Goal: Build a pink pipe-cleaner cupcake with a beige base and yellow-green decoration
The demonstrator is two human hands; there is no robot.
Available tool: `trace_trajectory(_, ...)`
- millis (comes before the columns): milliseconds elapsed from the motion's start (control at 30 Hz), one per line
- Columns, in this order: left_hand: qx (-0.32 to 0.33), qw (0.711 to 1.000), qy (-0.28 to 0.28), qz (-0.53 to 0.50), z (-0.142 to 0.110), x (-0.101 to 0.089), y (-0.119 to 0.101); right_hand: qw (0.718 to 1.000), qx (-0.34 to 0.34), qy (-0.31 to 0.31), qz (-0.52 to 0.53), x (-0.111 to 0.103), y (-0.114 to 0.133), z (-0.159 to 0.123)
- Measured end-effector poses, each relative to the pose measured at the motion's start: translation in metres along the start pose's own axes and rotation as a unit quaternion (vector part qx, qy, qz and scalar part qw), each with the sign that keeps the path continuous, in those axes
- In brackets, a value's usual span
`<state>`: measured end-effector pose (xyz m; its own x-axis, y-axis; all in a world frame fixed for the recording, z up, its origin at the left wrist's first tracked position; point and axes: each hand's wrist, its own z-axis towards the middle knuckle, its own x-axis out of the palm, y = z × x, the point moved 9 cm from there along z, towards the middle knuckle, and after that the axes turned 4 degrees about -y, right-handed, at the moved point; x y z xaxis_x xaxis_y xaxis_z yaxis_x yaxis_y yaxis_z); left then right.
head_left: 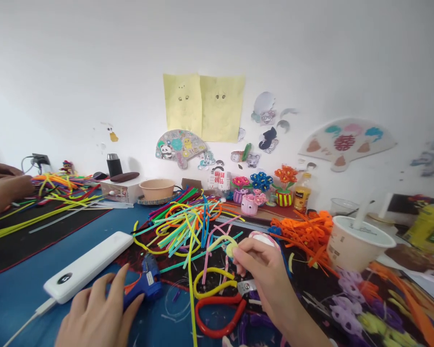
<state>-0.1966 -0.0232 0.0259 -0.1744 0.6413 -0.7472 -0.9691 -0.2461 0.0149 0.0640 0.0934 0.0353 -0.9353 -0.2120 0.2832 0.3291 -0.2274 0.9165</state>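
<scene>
My left hand (97,308) is at a blue hot glue gun (152,279) low on the blue table, its handle between my thumb and fingers. Just below the handle's front shows an orange trigger. My right hand (262,270) pinches a small pale yellow-green pipe cleaner piece (230,249) between thumb and fingertips. Under that hand lie scissors with one yellow and one red handle loop (220,315), partly covered by it. Behind them spreads a heap of coloured pipe cleaners (188,226), with one long yellow stem running toward me.
A white power bank (90,265) with a cable lies left. A paper cup (354,243) stands right, near orange pipe cleaner pieces (307,231) and lilac ones (347,301). Small flower pots (284,197) line the wall. Another person's hands (7,190) work at far left.
</scene>
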Motion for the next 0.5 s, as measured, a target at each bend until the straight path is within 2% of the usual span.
trace_trajectory(67, 0.005, 0.991, -0.011, -0.13, 0.028, -0.024, -0.037, 1.0, -0.018, 0.002, -0.017, -0.002, 0.005, 0.001)
trace_trajectory(133, 0.012, 0.965, 0.0, -0.263, 0.061, -0.043, -0.079, 0.998, -0.045, 0.002, -0.037, -0.008, 0.013, 0.003)
trace_trajectory(167, 0.013, 0.946, 0.001, -0.324, 0.078, -0.05, -0.099, 0.997, -0.066, -0.002, -0.049, -0.013, 0.02, 0.004)
trace_trajectory(233, 0.075, 0.895, 0.046, -0.438, 0.106, -0.058, -0.144, 0.989, -0.124, -0.01, -0.077, -0.025, 0.037, 0.007)
trace_trajectory(300, 0.142, 0.84, 0.109, -0.513, 0.123, -0.058, -0.181, 0.974, -0.191, -0.018, -0.118, -0.037, 0.056, 0.008)
trace_trajectory(400, 0.21, 0.798, 0.151, -0.544, 0.131, -0.056, -0.209, 0.95, -0.255, -0.013, -0.177, -0.047, 0.076, 0.008)
trace_trajectory(500, 0.228, 0.782, 0.157, -0.558, 0.13, -0.052, -0.216, 0.941, -0.269, -0.008, -0.203, -0.052, 0.083, 0.009)
